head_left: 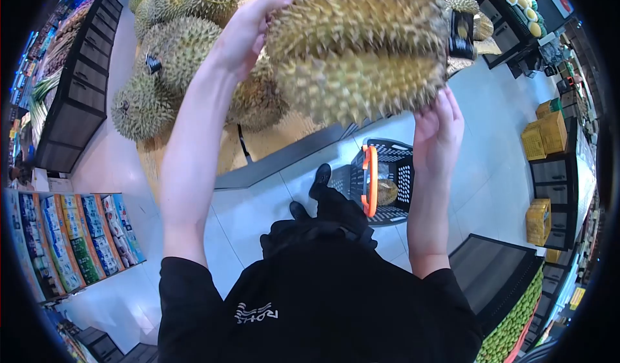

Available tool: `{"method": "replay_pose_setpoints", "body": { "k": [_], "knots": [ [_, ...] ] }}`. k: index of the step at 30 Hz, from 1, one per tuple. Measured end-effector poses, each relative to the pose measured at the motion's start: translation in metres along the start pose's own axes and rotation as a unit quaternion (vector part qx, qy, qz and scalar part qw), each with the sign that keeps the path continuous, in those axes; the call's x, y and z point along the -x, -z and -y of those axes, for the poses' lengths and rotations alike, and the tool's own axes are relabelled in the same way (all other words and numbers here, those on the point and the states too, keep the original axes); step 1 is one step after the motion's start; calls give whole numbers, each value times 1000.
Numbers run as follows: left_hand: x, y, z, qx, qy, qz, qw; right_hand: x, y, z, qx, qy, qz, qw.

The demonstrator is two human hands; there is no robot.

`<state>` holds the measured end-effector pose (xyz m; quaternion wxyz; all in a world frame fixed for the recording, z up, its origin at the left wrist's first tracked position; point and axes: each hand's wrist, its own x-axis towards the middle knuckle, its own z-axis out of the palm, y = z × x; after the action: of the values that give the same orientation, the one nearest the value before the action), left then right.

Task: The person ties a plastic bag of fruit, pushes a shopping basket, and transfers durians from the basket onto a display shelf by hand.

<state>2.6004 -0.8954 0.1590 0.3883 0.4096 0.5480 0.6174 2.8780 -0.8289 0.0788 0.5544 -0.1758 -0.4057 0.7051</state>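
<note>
A large spiky yellow-green durian [361, 53] is held up between my two hands at the top of the view. My left hand [258, 30] grips its left end, with the fingers partly hidden behind the spikes. On the lower right side, my right hand [441, 121] presses its fingertips to the durian from below. A dark tag or strap [462, 35] shows at the durian's right edge. Behind and to the left, more durians [187, 50] lie piled on a tan display surface [229, 150].
On the floor below stands a dark shopping basket [400, 163] with an orange handle [369, 181] and a round fruit [386, 192] inside. Shelves of packages [77, 237] are at the left. Yellow crates [546, 137] and green fruit [513, 327] are at the right.
</note>
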Motion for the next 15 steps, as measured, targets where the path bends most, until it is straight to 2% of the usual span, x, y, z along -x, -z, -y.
{"method": "replay_pose_setpoints", "body": {
  "k": [2, 5, 8, 10, 14, 15],
  "knots": [
    [-27, 2, -4, 29, 12, -28, 999, -33, -7, -6, -5, 4, 5, 1000],
    [-86, 34, 16, -5, -1, -54, 999, -80, -25, -11, 82, 5, -18, 996],
    [-112, 26, 13, 61, 5, -85, 994, -122, -32, -23, 144, -6, 0, 990],
    [-130, 37, 16, 103, 45, -55, 992, -143, -40, -29, 114, -15, 8, 993],
    [-165, 59, 43, 97, 39, -146, 984, -171, -46, -54, 134, -30, 29, 990],
    [-170, 63, 45, 124, 59, -122, 983, -178, -46, -62, 132, -29, 26, 990]
  ]
}}
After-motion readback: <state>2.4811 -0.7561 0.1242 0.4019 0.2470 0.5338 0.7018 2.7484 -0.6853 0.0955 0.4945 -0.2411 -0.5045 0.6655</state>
